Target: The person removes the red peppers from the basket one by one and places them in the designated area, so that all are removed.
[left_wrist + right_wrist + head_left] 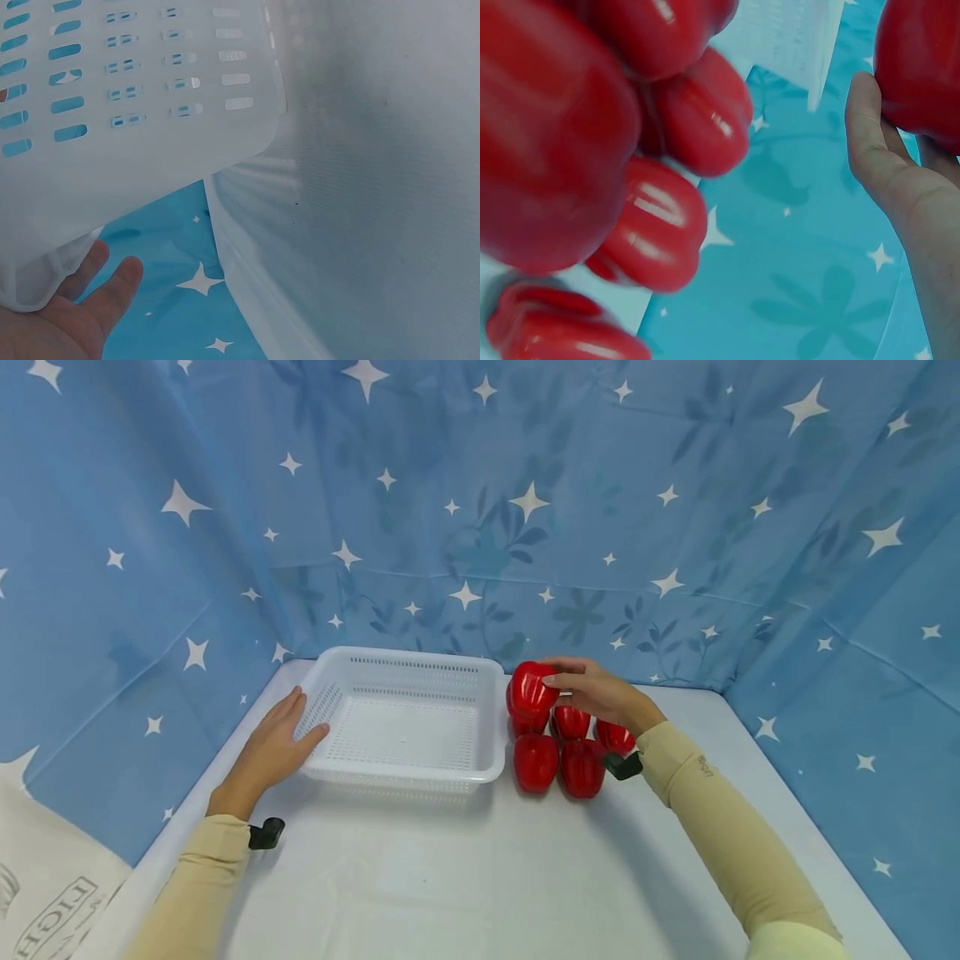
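Note:
A white plastic basket point(405, 774) with slotted walls stands on the table. My left hand point(273, 745) is at its left side, fingers mostly straight along the rim and thumb spread towards the inside. From the left wrist, the fingers of the left hand point(90, 307) show beside the basket's rim point(30, 300). My right hand point(592, 689) holds a red bell pepper point(531, 691) between thumb and fingers, raised above the others, near the basket's right end. Several more red bell peppers point(536, 764) lie below that hand; the right wrist view shows some close up, including one bell pepper point(660, 225).
The white table point(420, 877) stretches in front of the basket. Blue curtains point(480, 527) with white stars rise behind the table and at both sides. Printed pale fabric point(52, 885) hangs at the lower left.

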The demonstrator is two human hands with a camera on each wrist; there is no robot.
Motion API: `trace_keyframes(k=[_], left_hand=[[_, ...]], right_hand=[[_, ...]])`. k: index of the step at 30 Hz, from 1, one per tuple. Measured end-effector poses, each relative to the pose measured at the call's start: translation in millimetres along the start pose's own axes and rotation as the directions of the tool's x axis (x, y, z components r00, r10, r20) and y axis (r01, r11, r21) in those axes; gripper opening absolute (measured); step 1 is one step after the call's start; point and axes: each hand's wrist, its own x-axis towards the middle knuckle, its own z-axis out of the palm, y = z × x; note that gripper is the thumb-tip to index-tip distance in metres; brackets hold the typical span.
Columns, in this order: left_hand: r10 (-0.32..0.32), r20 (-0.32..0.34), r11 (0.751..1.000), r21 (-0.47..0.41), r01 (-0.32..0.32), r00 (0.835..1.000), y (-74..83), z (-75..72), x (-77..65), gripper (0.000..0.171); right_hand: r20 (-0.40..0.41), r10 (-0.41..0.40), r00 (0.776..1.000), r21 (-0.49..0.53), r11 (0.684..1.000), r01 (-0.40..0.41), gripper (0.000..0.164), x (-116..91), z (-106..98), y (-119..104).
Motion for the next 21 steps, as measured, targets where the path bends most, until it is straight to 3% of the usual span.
trace_keyframes(k=[5,15,21], left_hand=[[-0.002,0.006,1.0,-0.01,0.002,1.0,-0.7,-0.8,0.0,0.092],[-0.003,0.003,1.0,-0.019,0.003,1.0,-0.3,-0.9,-1.8,0.092],[0.008,0.003,1.0,-0.016,-0.008,1.0,-0.8,-1.3,-2.1,0.091]], right_hand=[[-0.018,0.002,1.0,0.001,1.0,-0.002,0.056,-17,-13,4],[-0.095,0.001,0.995,0.04,0.999,0.003,0.037,-51,-39,19],[-0.113,-0.013,0.994,0.063,0.998,0.02,0.035,-70,-51,31]])
